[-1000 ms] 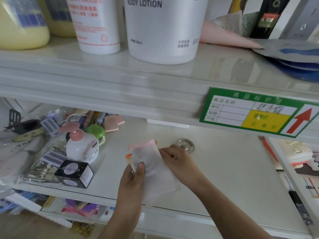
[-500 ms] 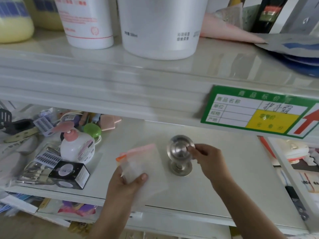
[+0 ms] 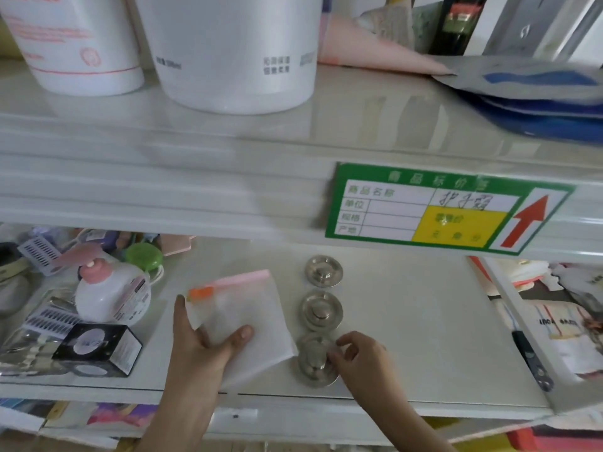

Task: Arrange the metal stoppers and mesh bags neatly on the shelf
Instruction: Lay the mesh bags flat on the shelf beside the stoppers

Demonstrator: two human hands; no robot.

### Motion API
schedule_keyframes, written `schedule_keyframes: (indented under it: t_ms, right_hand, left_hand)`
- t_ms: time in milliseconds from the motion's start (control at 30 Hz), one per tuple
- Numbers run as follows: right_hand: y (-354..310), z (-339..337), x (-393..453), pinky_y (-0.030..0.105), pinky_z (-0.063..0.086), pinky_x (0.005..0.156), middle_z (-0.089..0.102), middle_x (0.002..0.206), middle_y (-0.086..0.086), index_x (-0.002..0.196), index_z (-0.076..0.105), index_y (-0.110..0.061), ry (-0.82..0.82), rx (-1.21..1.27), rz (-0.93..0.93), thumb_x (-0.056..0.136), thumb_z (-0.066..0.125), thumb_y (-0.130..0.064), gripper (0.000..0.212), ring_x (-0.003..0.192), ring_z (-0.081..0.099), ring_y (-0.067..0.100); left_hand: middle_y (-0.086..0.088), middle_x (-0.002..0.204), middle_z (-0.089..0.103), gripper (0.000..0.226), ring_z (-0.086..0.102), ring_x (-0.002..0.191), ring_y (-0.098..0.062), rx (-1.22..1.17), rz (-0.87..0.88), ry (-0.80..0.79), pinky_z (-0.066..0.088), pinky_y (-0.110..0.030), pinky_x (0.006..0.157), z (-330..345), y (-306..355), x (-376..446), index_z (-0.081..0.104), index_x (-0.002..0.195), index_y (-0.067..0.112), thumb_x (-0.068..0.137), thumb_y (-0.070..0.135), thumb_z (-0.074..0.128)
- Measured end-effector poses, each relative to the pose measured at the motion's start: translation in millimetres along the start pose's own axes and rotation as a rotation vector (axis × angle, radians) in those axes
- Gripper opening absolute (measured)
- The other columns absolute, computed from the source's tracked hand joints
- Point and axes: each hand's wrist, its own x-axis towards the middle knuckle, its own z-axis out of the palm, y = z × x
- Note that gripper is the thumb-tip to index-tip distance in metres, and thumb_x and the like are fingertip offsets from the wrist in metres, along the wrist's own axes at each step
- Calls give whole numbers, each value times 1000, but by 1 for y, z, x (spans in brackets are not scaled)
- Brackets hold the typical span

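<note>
Where one stopper stood half a second ago, now three in a column at lower centre, right hand (image 3: 362, 357) pinching nearest stopper (image 3: 315, 360), left hand (image 3: 205, 347) clamping mesh bag (image 3: 248, 308) beside.

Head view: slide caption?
Right hand sets third round metal stopper in line; left hand holds white mesh bag.

Single view, head cam. It sits in front of the shelving, facing forward and tilted down onto the lower shelf (image 3: 408, 327). Close range: the upper shelf edge with the green price tag (image 3: 447, 208) crosses mid-frame, and both forearms enter from the bottom edge. Bottle bases are cropped at the top. Wide-angle bowing shows at the edges. No second view, so no overlap.
</note>
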Motion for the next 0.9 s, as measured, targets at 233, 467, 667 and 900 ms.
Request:
schedule_keyframes:
  t_ms: [233, 467, 667, 900]
  right_hand:
    - [-44, -23, -1, 16, 42, 57, 64, 69, -4, 71, 67, -22, 14, 371, -73, 90, 62, -37, 24, 62, 57, 11]
    - [-82, -27, 0, 39, 49, 61, 72, 75, 12, 83, 76, -13, -108, 648, -99, 78, 72, -47, 34, 65, 62, 23]
    - [-81, -29, -9, 14, 42, 60, 69, 73, -4, 79, 79, -23, 78, 607, -215, 82, 76, -22, 4, 59, 55, 3]
    - [-64, -56, 14, 29, 54, 58, 75, 79, 12, 88, 73, -6, -27, 946, -31, 91, 64, -18, 16, 61, 65, 21]
  left_hand:
    - [15, 121, 65, 81, 65, 105, -5, 116, 36, -54, 54, -22, 81, 11, 7, -18, 56, 122, 44, 62, 3, 91]
    - [8, 98, 73, 61, 70, 80, 3, 119, 70, -117, 54, -13, 63, 32, 11, -30, 60, 106, 25, 54, 6, 84]
    - [-10, 97, 78, 48, 74, 83, -20, 20, -4, -116, 58, -23, 64, 34, 11, -36, 70, 103, 14, 57, 11, 83]
    - [-6, 103, 77, 40, 68, 95, -25, -199, -130, -8, 45, -44, 81, 35, 17, -38, 77, 97, 14, 85, 50, 66]
